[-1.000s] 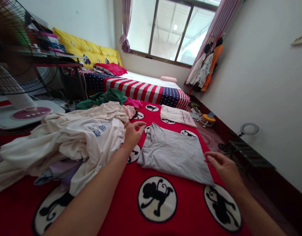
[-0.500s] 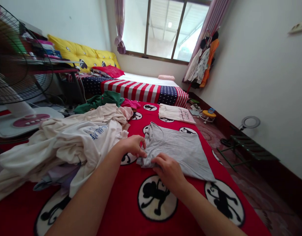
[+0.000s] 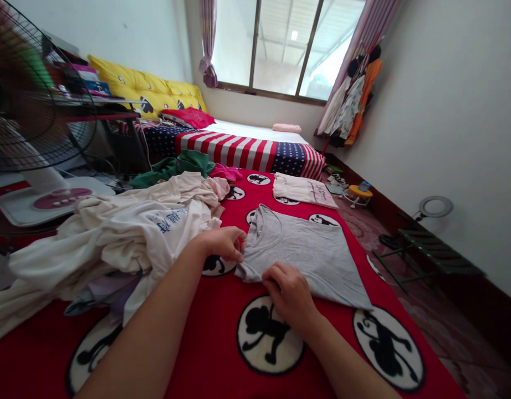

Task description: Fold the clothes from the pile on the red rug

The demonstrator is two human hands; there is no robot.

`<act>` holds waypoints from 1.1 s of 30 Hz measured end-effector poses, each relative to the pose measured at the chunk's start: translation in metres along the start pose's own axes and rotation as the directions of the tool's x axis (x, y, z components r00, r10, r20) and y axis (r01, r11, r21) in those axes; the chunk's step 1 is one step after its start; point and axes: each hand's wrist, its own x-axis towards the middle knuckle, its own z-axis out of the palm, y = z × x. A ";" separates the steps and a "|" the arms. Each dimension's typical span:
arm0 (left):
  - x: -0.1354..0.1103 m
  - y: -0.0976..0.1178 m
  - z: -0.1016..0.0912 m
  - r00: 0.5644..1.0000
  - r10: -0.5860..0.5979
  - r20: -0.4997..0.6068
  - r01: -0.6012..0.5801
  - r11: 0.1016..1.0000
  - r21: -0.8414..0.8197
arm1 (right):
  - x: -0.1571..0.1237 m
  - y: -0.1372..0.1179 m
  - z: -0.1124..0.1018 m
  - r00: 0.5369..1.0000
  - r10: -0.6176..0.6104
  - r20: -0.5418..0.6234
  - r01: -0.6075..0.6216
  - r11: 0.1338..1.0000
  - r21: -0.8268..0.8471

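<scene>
A grey T-shirt [image 3: 309, 249] lies folded on the red blanket [image 3: 205, 338], its round neckline towards the left. My left hand [image 3: 225, 244] pinches the shirt's left edge beside the neckline, thumb and forefinger together. On the near edge, my right hand [image 3: 287, 291] has its fingers curled and closed on the cloth. Left of my left hand is a loose heap of cream and white clothes [image 3: 126, 233], one piece bearing blue lettering. Beyond the grey shirt sits a folded pale shirt [image 3: 301, 190] with print on it.
Green clothing [image 3: 176, 166] and a pink garment [image 3: 226, 172] lie behind the heap. A fan [image 3: 43, 111] stands at the left. On the right, past the blanket's edge, are a dark green folding stool [image 3: 430, 252], a ring light [image 3: 436, 206] and a yellow stool [image 3: 359, 191].
The grey shirt's neckline area, bunched before, now lies flatter and smoother. Both hands keep nearly the same places on the cloth, and the view has shifted slightly.
</scene>
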 end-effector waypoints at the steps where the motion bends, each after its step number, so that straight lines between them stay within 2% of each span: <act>1: 0.000 0.002 0.001 1.000 -0.018 -0.001 0.018 1.000 -0.002 | 0.000 0.001 0.002 0.999 0.029 -0.038 -0.027 0.998 0.052; 5: -0.008 0.021 0.006 0.996 -0.017 0.082 0.018 1.000 -0.006 | 0.001 0.006 0.004 0.972 0.169 -0.160 -0.117 0.949 0.292; 8: -0.013 0.036 0.011 0.991 0.028 0.129 -0.043 0.993 0.112 | 0.002 0.007 0.004 0.960 0.213 -0.184 -0.137 0.925 0.355; 13: -0.014 0.047 0.021 0.995 0.099 -0.028 -0.083 0.930 0.359 | 0.001 0.006 0.004 0.952 0.233 -0.198 -0.142 0.911 0.388; 17: -0.018 0.044 0.016 0.997 0.077 -0.009 -0.070 0.945 0.318 | 0.000 0.007 0.004 0.957 0.230 -0.177 -0.141 0.902 0.408; 21: -0.025 0.039 0.004 0.999 -0.012 0.051 -0.002 0.966 0.258 | -0.002 0.008 0.004 0.978 0.170 -0.124 -0.118 0.930 0.348; 25: -0.027 0.038 -0.002 0.996 -0.026 0.084 0.002 0.964 0.268 | -0.003 0.008 0.006 0.998 0.036 -0.057 -0.027 0.989 0.147; 27: -0.025 0.041 0.001 0.998 0.056 -0.002 -0.052 0.953 0.297 | -0.004 0.008 0.008 0.999 -0.034 -0.018 0.034 0.998 0.047; 29: -0.018 0.046 0.009 0.966 0.187 -0.181 -0.121 0.939 0.323 | -0.005 0.006 0.011 0.995 -0.098 0.005 0.098 0.995 0.001; 31: -0.006 0.052 0.024 0.877 0.303 -0.374 -0.188 0.931 0.314 | -0.007 0.005 0.011 0.987 -0.161 -0.001 0.161 0.987 0.018; 33: 0.010 0.057 0.043 0.786 0.390 -0.480 -0.282 0.917 0.283 | -0.009 0.002 0.007 0.976 -0.211 -0.051 0.215 0.973 0.083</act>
